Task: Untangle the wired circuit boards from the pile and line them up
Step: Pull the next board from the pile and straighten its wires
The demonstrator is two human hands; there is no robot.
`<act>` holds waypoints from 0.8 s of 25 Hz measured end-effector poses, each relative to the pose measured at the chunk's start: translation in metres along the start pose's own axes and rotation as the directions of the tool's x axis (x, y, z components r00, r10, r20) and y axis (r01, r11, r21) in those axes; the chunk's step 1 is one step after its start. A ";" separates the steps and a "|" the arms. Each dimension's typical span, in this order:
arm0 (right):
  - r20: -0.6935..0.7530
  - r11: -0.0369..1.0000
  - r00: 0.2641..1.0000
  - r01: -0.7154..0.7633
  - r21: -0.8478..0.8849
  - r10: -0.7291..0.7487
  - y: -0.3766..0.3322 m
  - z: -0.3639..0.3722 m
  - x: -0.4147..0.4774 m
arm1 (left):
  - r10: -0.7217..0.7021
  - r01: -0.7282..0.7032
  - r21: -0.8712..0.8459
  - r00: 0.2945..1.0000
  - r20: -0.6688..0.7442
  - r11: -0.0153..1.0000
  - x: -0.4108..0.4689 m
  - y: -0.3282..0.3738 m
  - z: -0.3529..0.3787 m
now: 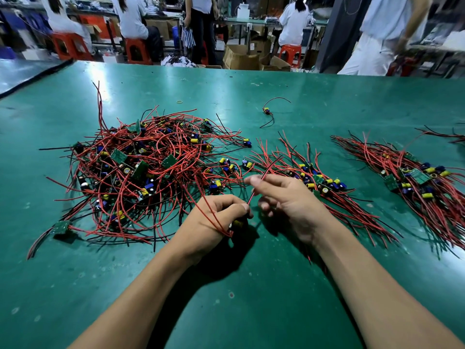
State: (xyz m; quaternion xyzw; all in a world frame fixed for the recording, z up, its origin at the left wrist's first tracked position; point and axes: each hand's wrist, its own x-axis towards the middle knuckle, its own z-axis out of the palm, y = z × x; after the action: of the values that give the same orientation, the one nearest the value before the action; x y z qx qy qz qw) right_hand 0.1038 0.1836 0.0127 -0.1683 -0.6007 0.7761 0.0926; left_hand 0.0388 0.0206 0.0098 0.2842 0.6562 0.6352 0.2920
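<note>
Along the near edge of the tabletop [251,311] the green surface lies bare on either side of the two forearms, open from corner to corner. Just beyond, about mid-width, the left hand [208,222] curls round a small board [237,224], with red leads [218,217] looped over the back of the hand. Close beside it the right hand [284,197], blurred, pinches a red wire [271,168] between thumb and forefinger; the wire runs up from the left thumb. Left of the hands the tangled pile [141,167] of boards and red and black wires spreads toward the left edge, with loose ends trailing over the bare margin. Right of the hands a row [314,180] of boards lies with its wires combed parallel, and a second row [422,177] lies near the right edge, with a bare strip between the two. Farther back a stray board [266,110] and a rubber band [179,101] lie apart on the open far half, which is bare up to the far edge. Beyond that edge stand cardboard boxes [241,59], their contents not discernible, red stools [136,51] and people [293,21] in white.
</note>
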 end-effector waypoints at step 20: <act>-0.393 0.965 0.910 0.208 0.162 -0.130 -0.007 -0.007 0.010 | 0.038 -0.050 0.133 0.995 0.094 0.990 0.001 0.004 -0.007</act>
State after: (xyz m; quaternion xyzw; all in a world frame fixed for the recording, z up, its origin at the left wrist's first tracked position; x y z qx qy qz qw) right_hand 0.0964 0.1952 0.0167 -0.2519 -0.5027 0.7742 0.2905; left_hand 0.0333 0.0167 0.0139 0.3464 0.6773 0.5819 0.2874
